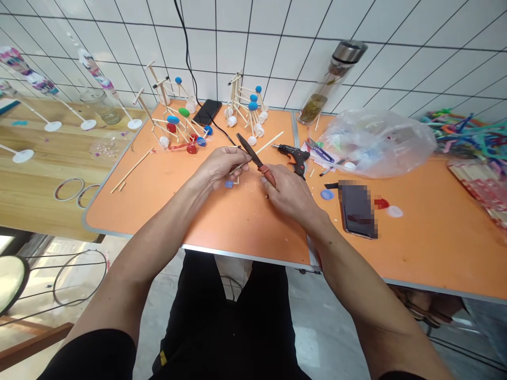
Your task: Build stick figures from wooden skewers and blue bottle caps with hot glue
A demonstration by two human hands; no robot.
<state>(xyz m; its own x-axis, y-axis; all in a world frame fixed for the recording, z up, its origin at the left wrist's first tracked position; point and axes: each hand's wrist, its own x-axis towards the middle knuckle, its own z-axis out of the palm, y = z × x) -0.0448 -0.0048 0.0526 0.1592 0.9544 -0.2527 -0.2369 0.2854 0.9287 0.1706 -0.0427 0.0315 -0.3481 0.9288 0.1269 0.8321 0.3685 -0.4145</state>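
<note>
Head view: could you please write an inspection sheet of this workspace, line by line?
Surface: orange table with a metal rim.
Job's things: thin wooden stick with blue cap; red-handled dark-bladed knife.
Clutter: black glue gun, clear plastic bag, black phone, stick-and-cap models.
Grippers: left hand grips the stick; right hand grips the knife.
Cables: black cable down the wall to a flat black device.
Surroundings: white tiled wall, wooden side table.

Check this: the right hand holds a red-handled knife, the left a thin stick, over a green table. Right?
No: the head view shows an orange table, not green. The right hand holds the red-handled knife, the left hand the thin stick.
</note>
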